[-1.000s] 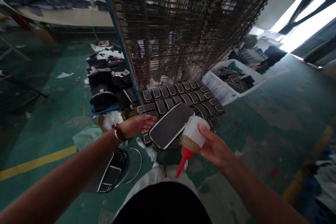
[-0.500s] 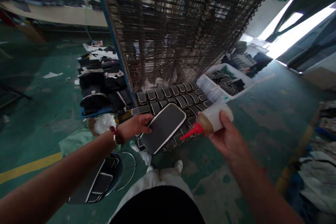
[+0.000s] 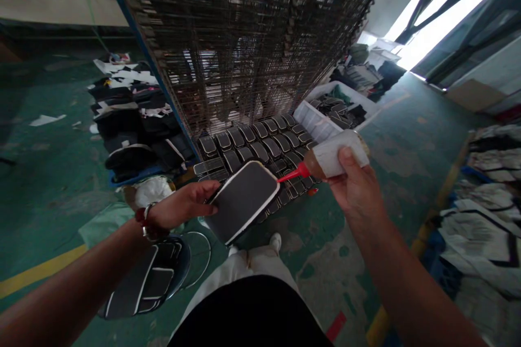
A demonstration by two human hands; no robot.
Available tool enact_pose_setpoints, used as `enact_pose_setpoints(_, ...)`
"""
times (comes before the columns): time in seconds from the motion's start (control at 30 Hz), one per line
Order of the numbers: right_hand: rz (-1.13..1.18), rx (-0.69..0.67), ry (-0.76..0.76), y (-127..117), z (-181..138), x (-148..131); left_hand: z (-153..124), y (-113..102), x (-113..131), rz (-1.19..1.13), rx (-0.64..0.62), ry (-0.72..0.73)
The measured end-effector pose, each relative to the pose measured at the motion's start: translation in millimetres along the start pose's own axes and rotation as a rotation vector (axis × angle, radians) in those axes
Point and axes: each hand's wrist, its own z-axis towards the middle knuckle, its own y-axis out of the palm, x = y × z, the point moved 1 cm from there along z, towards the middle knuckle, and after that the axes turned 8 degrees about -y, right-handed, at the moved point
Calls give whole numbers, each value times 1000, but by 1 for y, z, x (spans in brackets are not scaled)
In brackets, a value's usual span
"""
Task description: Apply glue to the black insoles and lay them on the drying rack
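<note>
My left hand (image 3: 183,207) grips the left edge of a dark rounded rectangular panel with a white rim (image 3: 240,200), held tilted in front of me. In my right hand (image 3: 356,187) is a white squeeze bottle with brownish liquid and a red nozzle (image 3: 329,160), fingers wrapped round it. The bottle lies almost sideways, and its red tip touches the panel's upper right edge. Just beyond the panel, several similar dark panels (image 3: 260,149) lie in rows on the floor.
A tall wire drying rack (image 3: 244,38) stands right ahead. Stacks of dark pieces (image 3: 130,119) lie to its left, a white bin with dark parts (image 3: 337,114) to its right. A round stool with panels (image 3: 154,276) is beside my knee. Fabric piles (image 3: 488,217) lie at right.
My right hand turned the bottle from nozzle-down to nearly sideways and brought the red tip onto the panel's edge. The view swung right; my left hand kept hold of the panel.
</note>
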Motion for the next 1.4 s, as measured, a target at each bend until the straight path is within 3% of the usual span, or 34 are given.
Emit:
enact_pose_setpoints(0.53, 105, 183, 64, -4, -14, 19, 6, 4, -6, 234, 4, 159)
enact_pose_setpoints(0.67, 88, 210, 88, -5, -20, 22, 10, 0, -6, 332, -68, 196)
enact_pose_setpoints(0.8, 74, 189, 103, -3, -27, 25, 15, -9, -6, 419, -205, 218)
enact_pose_setpoints(0.9, 64, 171, 107, -1, -34, 28, 18, -13, -6, 449, -232, 236)
enact_pose_setpoints(1.4, 24, 11, 75, 6, -67, 37, 24, -17, -12, 301, -118, 185)
